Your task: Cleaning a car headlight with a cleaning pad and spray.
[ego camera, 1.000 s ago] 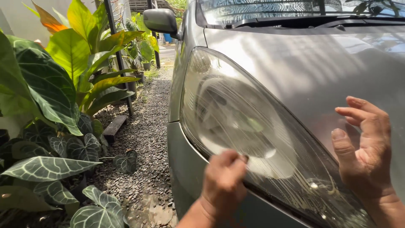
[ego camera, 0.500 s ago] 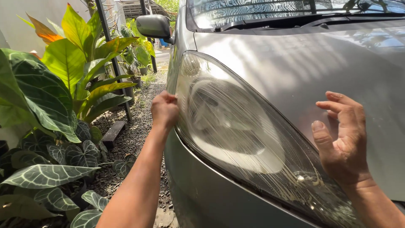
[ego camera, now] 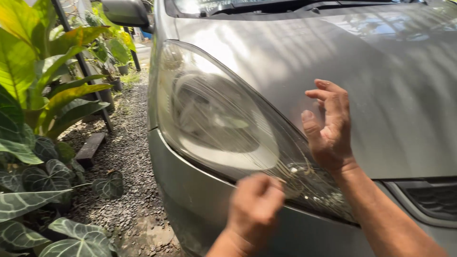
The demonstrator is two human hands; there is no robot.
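A grey car's cloudy headlight [ego camera: 214,119] fills the middle, its lens streaked with fine whitish smears and wet drops near the lower right corner. My left hand [ego camera: 254,209] is bunched into a fist, knuckles toward me, at the lens's lower edge just above the bumper [ego camera: 190,190]. Whether anything sits inside the fist is hidden. My right hand [ego camera: 328,128] hovers over the headlight's inner tip by the hood [ego camera: 381,71], fingers curled and apart, holding nothing.
Large-leaved green plants [ego camera: 28,71] crowd the left side. A gravel strip [ego camera: 128,143] with a dark wooden plank [ego camera: 90,148] runs beside the car. The side mirror [ego camera: 124,12] juts out at top left; a black grille [ego camera: 433,200] shows at lower right.
My left hand swept from the lens's lower edge up to its far left rim and back down to the lower edge. The view shifted rightward; my right hand stayed hovering open.
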